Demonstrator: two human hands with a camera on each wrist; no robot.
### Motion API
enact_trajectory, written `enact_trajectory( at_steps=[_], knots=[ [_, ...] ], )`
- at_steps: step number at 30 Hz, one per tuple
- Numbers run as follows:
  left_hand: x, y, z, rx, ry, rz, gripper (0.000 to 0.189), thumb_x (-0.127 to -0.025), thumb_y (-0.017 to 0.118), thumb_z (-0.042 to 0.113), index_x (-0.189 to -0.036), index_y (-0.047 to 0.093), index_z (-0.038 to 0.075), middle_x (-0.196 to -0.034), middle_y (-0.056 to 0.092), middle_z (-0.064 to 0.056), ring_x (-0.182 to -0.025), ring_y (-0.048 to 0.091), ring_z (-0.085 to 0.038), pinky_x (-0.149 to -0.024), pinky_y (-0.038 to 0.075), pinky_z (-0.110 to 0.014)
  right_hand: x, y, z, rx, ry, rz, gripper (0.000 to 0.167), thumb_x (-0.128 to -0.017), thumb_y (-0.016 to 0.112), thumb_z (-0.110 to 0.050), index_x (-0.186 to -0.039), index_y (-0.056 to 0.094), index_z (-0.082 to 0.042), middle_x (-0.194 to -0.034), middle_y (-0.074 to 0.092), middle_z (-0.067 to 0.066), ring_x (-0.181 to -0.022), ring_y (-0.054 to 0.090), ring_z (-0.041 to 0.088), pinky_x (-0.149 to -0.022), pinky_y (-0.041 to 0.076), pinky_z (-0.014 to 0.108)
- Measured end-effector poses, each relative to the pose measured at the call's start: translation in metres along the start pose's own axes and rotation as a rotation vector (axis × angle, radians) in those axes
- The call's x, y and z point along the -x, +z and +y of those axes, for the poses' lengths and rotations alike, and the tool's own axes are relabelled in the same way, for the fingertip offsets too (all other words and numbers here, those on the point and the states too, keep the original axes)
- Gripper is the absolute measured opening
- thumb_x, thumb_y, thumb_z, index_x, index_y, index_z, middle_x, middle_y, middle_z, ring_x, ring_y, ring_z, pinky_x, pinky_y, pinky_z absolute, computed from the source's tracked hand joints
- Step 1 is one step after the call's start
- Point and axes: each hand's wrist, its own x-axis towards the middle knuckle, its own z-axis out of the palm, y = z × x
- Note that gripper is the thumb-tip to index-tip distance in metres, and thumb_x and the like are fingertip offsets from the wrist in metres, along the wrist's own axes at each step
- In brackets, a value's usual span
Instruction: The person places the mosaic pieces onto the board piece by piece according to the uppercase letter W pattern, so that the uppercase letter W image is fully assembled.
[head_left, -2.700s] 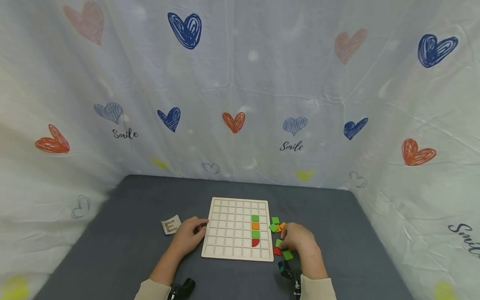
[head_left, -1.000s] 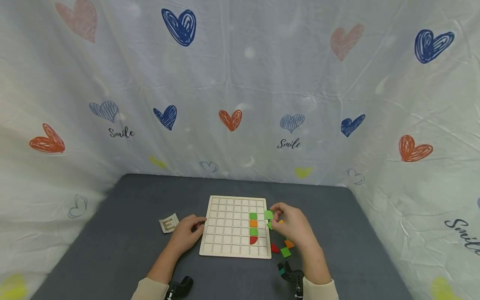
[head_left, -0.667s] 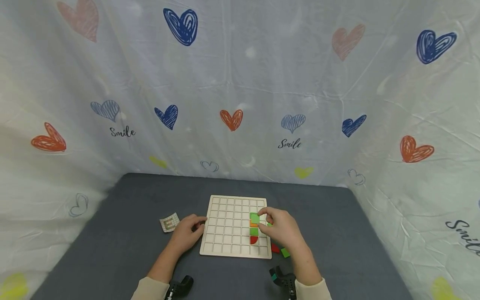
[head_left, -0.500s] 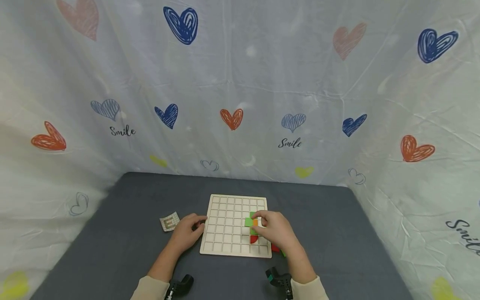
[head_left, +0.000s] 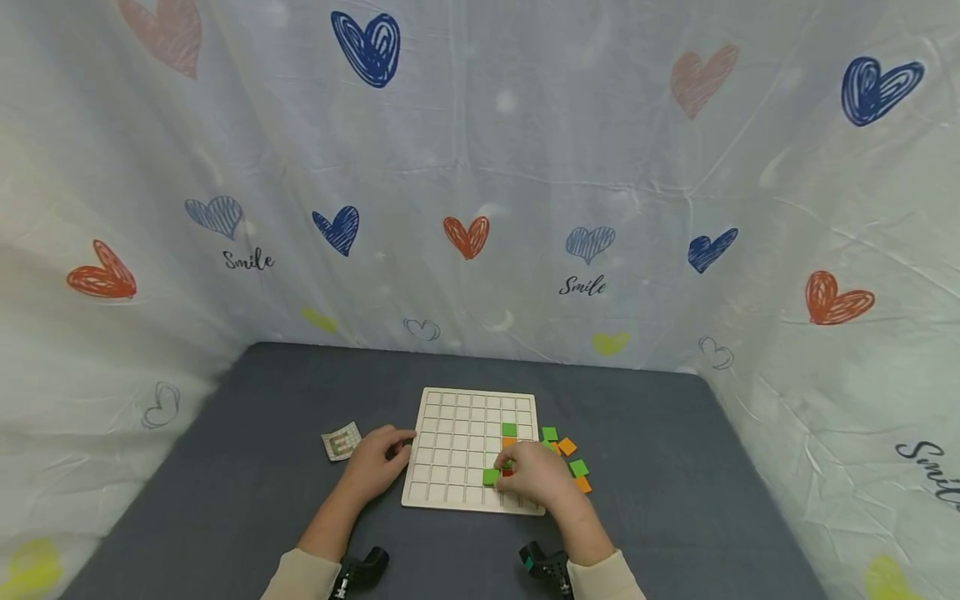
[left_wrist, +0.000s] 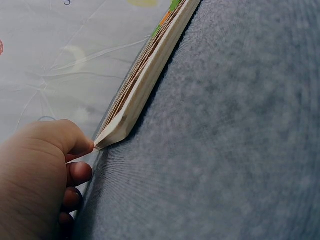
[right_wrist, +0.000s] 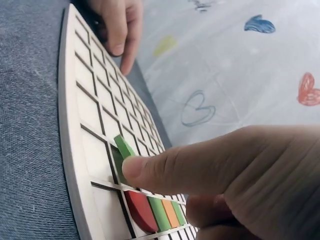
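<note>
A pale wooden grid board (head_left: 450,450) lies on the dark table. My right hand (head_left: 542,475) pinches a green square tile (head_left: 491,477) over a cell in the lower right part. In the right wrist view that green tile (right_wrist: 124,145) tilts on edge under the thumb. Beside it, a red rounded piece (right_wrist: 141,212) sits in a cell, followed by green, orange (right_wrist: 170,214) and green tiles in a row. My left hand (head_left: 375,458) touches the board's left edge with a fingertip; in the left wrist view its other fingers are loosely bent.
Loose green and orange tiles (head_left: 567,447) lie right of the board, including a green tile (head_left: 579,468) and an orange tile (head_left: 582,484). A small printed card (head_left: 341,442) lies beside my left hand. A white curtain with hearts (head_left: 465,292) surrounds the table (head_left: 675,483).
My right hand has picked up a green tile from the pile, carried it left over the board and down to the cell beside the red piece. My left hand stays at the edge.
</note>
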Motion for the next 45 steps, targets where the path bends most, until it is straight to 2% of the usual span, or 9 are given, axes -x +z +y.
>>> enact_trajectory(
  at_steps=[6, 13, 17, 21, 24, 29, 36, 40, 45],
  knots=[
    [-0.001, 0.0, 0.001, 0.001, -0.001, 0.001, 0.022, -0.095, 0.07, 0.008, -0.116, 0.078, 0.01, -0.075, 0.046, 0.012, -0.068, 0.043, -0.007, -0.067, 0.04, -0.032, 0.0, 0.002, 0.0, 0.047, 0.023, -0.001, 0.019, -0.077, 0.089, -0.018, -0.091, 0.077, -0.015, -0.06, 0.053, -0.007, -0.05, 0.046, 0.01, -0.048, 0.039, 0.028],
    [-0.001, 0.0, 0.001, -0.001, 0.0, 0.004, 0.022, -0.095, 0.069, 0.008, -0.115, 0.078, 0.01, -0.074, 0.045, 0.012, -0.067, 0.041, -0.007, -0.066, 0.038, -0.032, -0.004, 0.005, 0.001, 0.084, 0.029, 0.02, 0.014, -0.078, 0.089, -0.022, -0.087, 0.078, -0.02, -0.073, 0.061, -0.011, -0.056, 0.049, 0.009, -0.052, 0.042, 0.029],
    [0.0, 0.001, 0.0, -0.001, 0.004, 0.009, 0.022, -0.095, 0.069, 0.008, -0.115, 0.078, 0.009, -0.074, 0.045, 0.012, -0.066, 0.041, -0.007, -0.066, 0.038, -0.031, -0.004, 0.006, 0.002, 0.094, 0.014, 0.029, 0.013, -0.079, 0.088, -0.023, -0.087, 0.078, -0.02, -0.068, 0.058, -0.011, -0.055, 0.048, 0.009, -0.051, 0.04, 0.029],
    [0.0, 0.001, -0.001, -0.004, 0.001, 0.005, 0.022, -0.095, 0.069, 0.008, -0.116, 0.078, 0.01, -0.074, 0.045, 0.012, -0.066, 0.04, -0.007, -0.066, 0.037, -0.031, -0.003, 0.001, 0.004, 0.078, 0.004, 0.043, 0.015, -0.082, 0.086, -0.025, -0.093, 0.079, -0.018, -0.06, 0.052, -0.011, -0.051, 0.045, 0.008, -0.048, 0.038, 0.027],
    [0.001, 0.002, -0.001, -0.007, -0.005, -0.001, 0.022, -0.095, 0.069, 0.008, -0.116, 0.078, 0.01, -0.075, 0.045, 0.011, -0.066, 0.04, -0.007, -0.066, 0.037, -0.031, 0.0, -0.006, 0.007, 0.041, 0.019, 0.075, 0.017, -0.085, 0.082, -0.025, -0.099, 0.079, -0.016, -0.055, 0.045, -0.009, -0.048, 0.038, 0.008, -0.045, 0.03, 0.027],
    [0.0, 0.002, -0.001, -0.009, -0.008, 0.002, 0.022, -0.095, 0.07, 0.008, -0.115, 0.078, 0.011, -0.075, 0.045, 0.011, -0.066, 0.04, -0.008, -0.066, 0.037, -0.032, 0.003, -0.021, 0.017, 0.007, 0.071, 0.154, 0.021, -0.09, 0.078, -0.026, -0.107, 0.078, -0.014, -0.058, 0.043, -0.006, -0.048, 0.033, 0.009, -0.046, 0.026, 0.028],
    [0.001, 0.002, -0.001, -0.008, 0.0, 0.004, 0.023, -0.095, 0.07, 0.008, -0.116, 0.078, 0.011, -0.075, 0.046, 0.012, -0.066, 0.04, -0.007, -0.066, 0.037, -0.032, 0.007, -0.036, 0.044, -0.001, 0.175, 0.253, 0.022, -0.093, 0.076, -0.021, -0.113, 0.077, -0.013, -0.059, 0.049, -0.002, -0.045, 0.037, 0.013, -0.045, 0.028, 0.029],
    [0.001, 0.002, -0.001, -0.009, -0.002, 0.004, 0.023, -0.096, 0.069, 0.008, -0.116, 0.078, 0.011, -0.075, 0.045, 0.012, -0.066, 0.039, -0.007, -0.066, 0.037, -0.031, 0.01, -0.043, 0.056, 0.01, 0.255, 0.262, 0.025, -0.092, 0.076, -0.019, -0.116, 0.077, -0.012, -0.073, 0.064, 0.002, -0.054, 0.049, 0.015, -0.048, 0.036, 0.031],
    [0.001, 0.002, 0.0, -0.009, -0.001, 0.008, 0.023, -0.096, 0.068, 0.007, -0.116, 0.078, 0.011, -0.074, 0.045, 0.012, -0.065, 0.039, -0.007, -0.065, 0.037, -0.031, 0.013, -0.048, 0.07, 0.052, 0.344, 0.219, 0.032, -0.09, 0.077, -0.018, -0.12, 0.076, -0.009, -0.083, 0.069, 0.008, -0.06, 0.054, 0.018, -0.053, 0.042, 0.034]
  ],
)
